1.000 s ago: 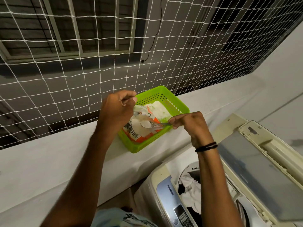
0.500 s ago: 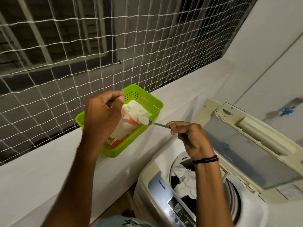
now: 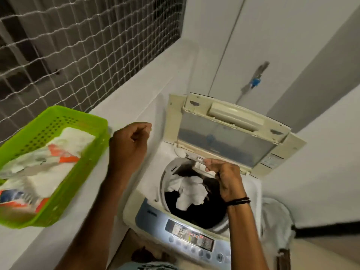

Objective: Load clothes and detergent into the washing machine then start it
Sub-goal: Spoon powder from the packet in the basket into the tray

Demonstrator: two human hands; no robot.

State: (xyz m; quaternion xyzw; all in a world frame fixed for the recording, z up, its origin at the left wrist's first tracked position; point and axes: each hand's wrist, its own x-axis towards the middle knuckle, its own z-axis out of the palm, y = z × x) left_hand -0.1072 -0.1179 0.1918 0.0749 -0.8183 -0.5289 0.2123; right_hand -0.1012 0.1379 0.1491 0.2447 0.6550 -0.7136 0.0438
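Observation:
The top-loading washing machine stands with its lid raised. White and dark clothes fill the tub. My right hand hovers over the tub's back rim, fingers pinched on a spoon whose tip lies at a small white dispenser tray; the spoon's bowl is hard to make out. My left hand floats above the ledge between basket and machine, fingers curled with nothing in them. The detergent packet, white and orange, lies in the green basket at the left.
The lit control panel runs along the machine's near edge. A white ledge carries the basket under a netted window grille. A tap with a blue fitting is on the wall behind. A pale cloth bundle sits right of the machine.
My right hand carried the spoon from the packet in the basket over to the machine's back rim. My left hand let go of the packet. My view swung right and down.

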